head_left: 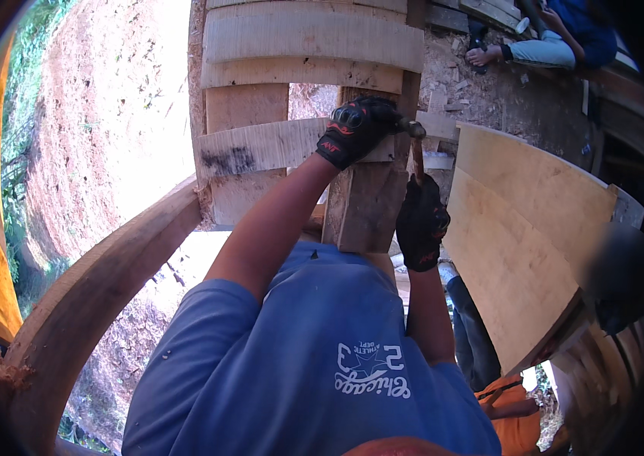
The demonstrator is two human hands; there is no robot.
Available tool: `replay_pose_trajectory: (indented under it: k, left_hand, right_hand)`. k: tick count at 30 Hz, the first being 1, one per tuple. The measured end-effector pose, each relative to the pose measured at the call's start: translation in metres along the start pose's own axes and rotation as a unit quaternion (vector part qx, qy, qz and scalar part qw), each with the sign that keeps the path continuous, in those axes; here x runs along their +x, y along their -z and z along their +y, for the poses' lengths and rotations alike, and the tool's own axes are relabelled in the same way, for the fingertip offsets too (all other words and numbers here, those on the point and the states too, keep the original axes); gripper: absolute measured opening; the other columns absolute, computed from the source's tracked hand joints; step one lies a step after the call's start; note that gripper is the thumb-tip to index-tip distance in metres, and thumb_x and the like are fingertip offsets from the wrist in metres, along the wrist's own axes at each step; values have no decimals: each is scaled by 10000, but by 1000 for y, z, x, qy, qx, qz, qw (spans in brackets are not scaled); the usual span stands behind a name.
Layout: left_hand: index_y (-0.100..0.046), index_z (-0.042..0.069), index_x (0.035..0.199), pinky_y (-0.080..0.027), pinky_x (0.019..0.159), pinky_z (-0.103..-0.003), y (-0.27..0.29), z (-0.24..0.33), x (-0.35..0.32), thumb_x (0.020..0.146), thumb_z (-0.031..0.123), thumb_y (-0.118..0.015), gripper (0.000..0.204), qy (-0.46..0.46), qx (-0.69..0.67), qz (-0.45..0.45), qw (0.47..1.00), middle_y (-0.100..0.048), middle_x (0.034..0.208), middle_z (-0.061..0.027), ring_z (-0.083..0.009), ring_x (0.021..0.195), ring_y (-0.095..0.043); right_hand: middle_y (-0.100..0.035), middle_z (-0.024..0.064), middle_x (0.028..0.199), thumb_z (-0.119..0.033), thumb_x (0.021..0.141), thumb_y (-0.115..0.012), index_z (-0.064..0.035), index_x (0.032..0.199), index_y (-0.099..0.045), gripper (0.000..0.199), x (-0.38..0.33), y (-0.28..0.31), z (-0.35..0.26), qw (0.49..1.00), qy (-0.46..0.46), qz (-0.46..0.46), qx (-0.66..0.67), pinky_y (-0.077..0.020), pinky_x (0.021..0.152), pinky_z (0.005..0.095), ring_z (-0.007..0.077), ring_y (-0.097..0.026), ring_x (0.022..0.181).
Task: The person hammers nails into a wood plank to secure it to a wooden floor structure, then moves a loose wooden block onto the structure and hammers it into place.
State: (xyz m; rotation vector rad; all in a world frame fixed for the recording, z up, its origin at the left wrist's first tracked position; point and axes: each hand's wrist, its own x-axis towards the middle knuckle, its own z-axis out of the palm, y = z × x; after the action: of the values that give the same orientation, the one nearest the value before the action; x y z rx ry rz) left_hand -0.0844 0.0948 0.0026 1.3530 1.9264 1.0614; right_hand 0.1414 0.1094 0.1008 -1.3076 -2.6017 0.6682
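Note:
My right hand (422,224), in a black glove with red marks, is closed round the wooden handle of a hammer (418,161). The hammer's head is up by the fingertips of my left hand (356,131), which wears a matching glove. My left hand rests over the right end of a pale wooden slat (261,148) with a dark stain at its left. Its fingers are drawn together there, and whatever they pinch is too small or hidden to make out. Under the slat's right end runs a thick wooden beam (371,205), pointing toward my body.
More slats (307,42) lie across the frame farther off. A curved timber (101,281) bends along my left. To the right stands a large plywood sheet (527,228). One person (550,49) sits at the far right; another, in orange (508,410), is near lower right.

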Motion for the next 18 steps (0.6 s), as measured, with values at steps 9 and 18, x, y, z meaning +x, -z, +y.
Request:
replay_pose_trajectory:
  k: [9, 18]
  left_hand:
    - [-855, 198, 1087, -594, 1039, -438, 11, 20, 4, 969, 170, -732, 173, 38, 36, -32, 998, -815, 1169, -81, -296, 1199, -746]
    - [-858, 207, 1079, -591, 1037, -446, 1, 3, 0, 968, 215, -743, 160, -20, 43, 24, 999, -811, 1172, -94, -314, 1179, -745]
  right_hand:
    - [-771, 244, 935, -189, 1072, -653, -11, 1198, -662, 219, -2, -14, 6, 1000, -7, -13, -14, -570, 642, 499, 422, -760, 778]
    - [-750, 212, 883, -159, 1081, -642, 7, 1206, -647, 208, 5, -1, -7, 1000, 4, -7, -10, -580, 637, 485, 404, -753, 765]
